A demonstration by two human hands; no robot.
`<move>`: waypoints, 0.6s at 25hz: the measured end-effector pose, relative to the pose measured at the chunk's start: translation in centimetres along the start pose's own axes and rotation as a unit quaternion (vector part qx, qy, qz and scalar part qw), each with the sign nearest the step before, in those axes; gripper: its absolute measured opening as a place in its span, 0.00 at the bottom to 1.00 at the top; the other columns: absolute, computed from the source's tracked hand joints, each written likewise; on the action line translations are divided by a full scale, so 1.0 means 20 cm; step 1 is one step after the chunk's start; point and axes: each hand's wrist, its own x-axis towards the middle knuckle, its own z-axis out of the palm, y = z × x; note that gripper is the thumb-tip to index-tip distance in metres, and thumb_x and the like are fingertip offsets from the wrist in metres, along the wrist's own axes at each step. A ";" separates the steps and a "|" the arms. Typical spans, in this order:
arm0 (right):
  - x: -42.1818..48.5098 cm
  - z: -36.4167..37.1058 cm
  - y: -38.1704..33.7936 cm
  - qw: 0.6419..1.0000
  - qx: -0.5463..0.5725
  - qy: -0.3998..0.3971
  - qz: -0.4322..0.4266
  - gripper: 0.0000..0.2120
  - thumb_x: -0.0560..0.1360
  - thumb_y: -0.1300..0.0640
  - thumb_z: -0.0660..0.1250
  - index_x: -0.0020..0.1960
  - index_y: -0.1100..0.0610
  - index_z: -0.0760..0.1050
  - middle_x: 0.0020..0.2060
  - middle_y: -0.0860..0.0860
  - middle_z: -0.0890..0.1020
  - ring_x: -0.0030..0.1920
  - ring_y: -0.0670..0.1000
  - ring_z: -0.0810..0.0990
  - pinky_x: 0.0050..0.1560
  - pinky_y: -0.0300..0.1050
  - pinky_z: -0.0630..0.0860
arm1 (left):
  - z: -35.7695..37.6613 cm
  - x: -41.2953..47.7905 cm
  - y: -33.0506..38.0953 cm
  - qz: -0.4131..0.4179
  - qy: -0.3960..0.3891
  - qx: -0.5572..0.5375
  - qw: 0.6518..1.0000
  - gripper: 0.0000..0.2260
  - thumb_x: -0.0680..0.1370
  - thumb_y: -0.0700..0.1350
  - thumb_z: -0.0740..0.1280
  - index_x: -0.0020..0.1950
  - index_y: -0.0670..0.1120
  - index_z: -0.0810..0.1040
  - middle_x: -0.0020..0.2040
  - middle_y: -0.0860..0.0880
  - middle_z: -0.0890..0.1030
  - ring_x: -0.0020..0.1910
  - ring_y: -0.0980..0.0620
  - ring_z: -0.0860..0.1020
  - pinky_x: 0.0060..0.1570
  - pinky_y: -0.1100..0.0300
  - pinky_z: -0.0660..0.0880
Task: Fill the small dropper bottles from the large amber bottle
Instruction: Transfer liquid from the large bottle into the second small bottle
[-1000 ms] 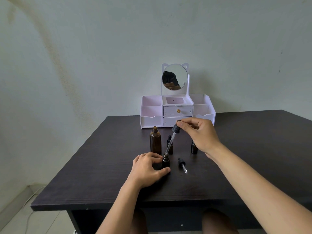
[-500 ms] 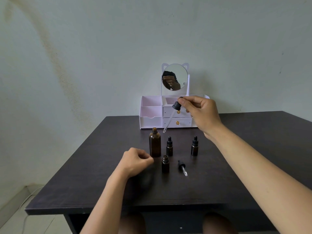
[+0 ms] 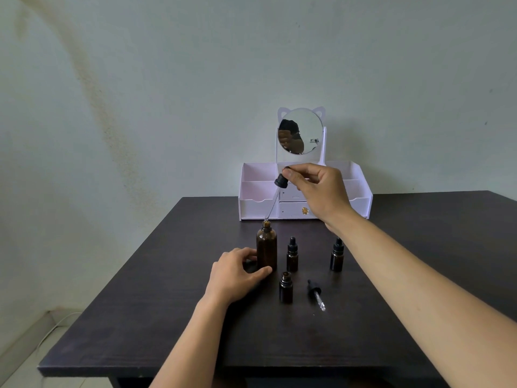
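1 large amber bottle (image 3: 266, 247) stands upright and uncapped on a dark table (image 3: 167, 317). The left hand (image 3: 235, 273) grips its lower body, thumb in front and fingers curled behind. Above the bottle, the right hand (image 3: 316, 189) pinches the black cap of 1 long glass dropper (image 3: 275, 197), which is tilted with its tip at the bottle's open mouth; whether the tip is inside cannot be told. 3 small dropper bottles stand to the right of the amber bottle: 1 capped bottle (image 3: 292, 254) just beside it, 1 second capped bottle (image 3: 337, 254) farther right, and 1 open bottle (image 3: 286, 287) nearer the person. 1 loose small dropper (image 3: 316, 294) lies flat beside the open bottle. Behind the amber bottle sits 1 white drawer organiser (image 3: 257, 191) with 1 round mirror (image 3: 305, 130).
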 end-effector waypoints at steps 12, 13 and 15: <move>-0.12 0.10 0.14 0.974 -0.163 -0.149 0.053 0.07 0.74 0.50 0.75 0.51 0.50 0.86 0.43 0.37 0.83 0.41 0.30 0.77 0.47 0.31 0.71 | 0.01 0.01 -0.03 0.018 -0.007 0.031 0.999 0.24 0.70 0.68 0.69 0.62 0.60 0.78 0.56 0.59 0.80 0.57 0.58 0.77 0.59 0.49 0.75; -0.13 0.10 0.14 0.972 -0.165 -0.159 0.059 0.09 0.74 0.50 0.75 0.53 0.50 0.86 0.44 0.38 0.83 0.42 0.32 0.78 0.50 0.34 0.73 | 0.01 0.02 -0.03 0.017 -0.008 0.029 0.999 0.24 0.70 0.68 0.69 0.62 0.60 0.77 0.56 0.59 0.80 0.57 0.57 0.77 0.59 0.48 0.75; -0.16 0.06 0.10 0.970 -0.173 -0.158 0.065 0.12 0.75 0.48 0.74 0.57 0.48 0.84 0.45 0.41 0.84 0.46 0.37 0.79 0.55 0.38 0.74 | 0.01 0.02 -0.04 0.015 -0.011 0.027 0.999 0.24 0.70 0.68 0.69 0.62 0.61 0.78 0.56 0.59 0.80 0.57 0.57 0.77 0.59 0.48 0.75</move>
